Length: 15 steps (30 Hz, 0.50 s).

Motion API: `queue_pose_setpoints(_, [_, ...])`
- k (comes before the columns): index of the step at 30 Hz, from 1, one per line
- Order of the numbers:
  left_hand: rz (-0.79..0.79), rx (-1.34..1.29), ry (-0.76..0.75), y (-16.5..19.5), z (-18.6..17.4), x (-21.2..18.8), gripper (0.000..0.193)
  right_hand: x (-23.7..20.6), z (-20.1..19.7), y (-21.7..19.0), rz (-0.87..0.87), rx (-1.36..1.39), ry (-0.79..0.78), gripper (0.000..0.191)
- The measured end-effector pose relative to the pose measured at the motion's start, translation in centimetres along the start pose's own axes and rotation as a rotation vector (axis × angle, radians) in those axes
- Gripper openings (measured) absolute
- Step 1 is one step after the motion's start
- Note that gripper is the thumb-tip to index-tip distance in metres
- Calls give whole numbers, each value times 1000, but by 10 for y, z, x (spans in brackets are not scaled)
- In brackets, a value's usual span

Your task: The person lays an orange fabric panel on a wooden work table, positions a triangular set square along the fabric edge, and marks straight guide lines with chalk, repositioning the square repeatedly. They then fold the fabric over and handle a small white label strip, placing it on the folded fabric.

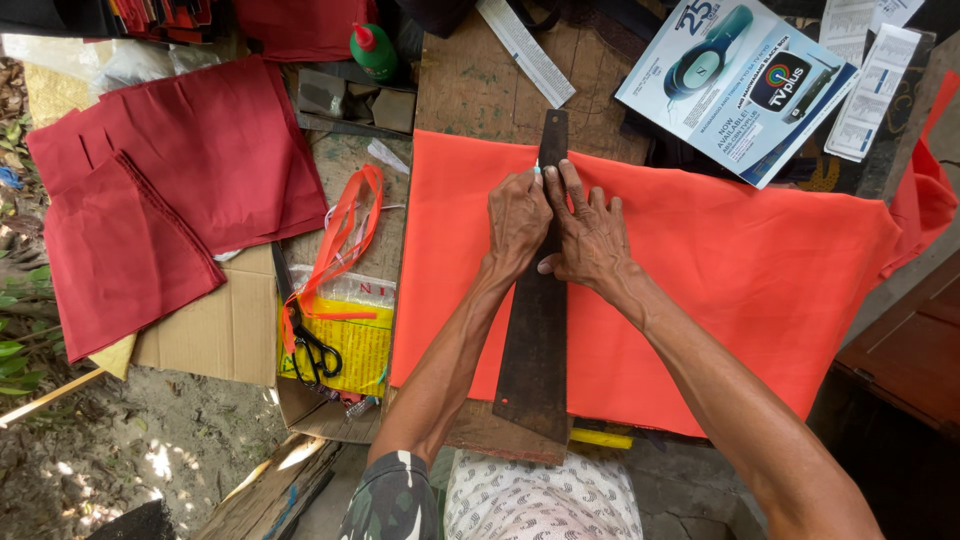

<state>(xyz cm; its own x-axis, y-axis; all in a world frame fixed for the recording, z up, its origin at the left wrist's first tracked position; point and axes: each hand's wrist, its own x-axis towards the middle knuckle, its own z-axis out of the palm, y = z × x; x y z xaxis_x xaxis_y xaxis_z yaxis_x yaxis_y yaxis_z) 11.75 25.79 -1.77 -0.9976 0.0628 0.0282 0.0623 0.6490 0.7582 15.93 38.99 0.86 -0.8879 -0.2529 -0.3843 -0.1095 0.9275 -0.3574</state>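
An orange cloth (720,270) is spread flat over a wooden table (470,90). A long dark straightedge (535,350) lies across it from near to far. My right hand (590,235) presses flat on the straightedge, fingers spread. My left hand (517,215) is closed beside it at the straightedge's left edge, pinching something small with a pale blue tip; what it is cannot be made out.
Dark red cloth pieces (170,190) lie at the left on cardboard (215,335). Black-handled scissors (315,350) and orange strips (345,235) rest on a yellow bag. A green bottle (372,50), a pale ruler (525,50) and printed leaflets (735,85) sit at the far side.
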Motion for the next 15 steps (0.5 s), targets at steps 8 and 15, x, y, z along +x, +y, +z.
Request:
queue_pose_setpoints(8, [-37, 12, -20, -1, -1, -2, 25, 1, 1, -2, 3, -2, -17, 147])
queue_pose_setpoints(15, [-3, 12, 9, 2, -4, -8, 23, 2, 2, 0, -1, 7, -5, 149])
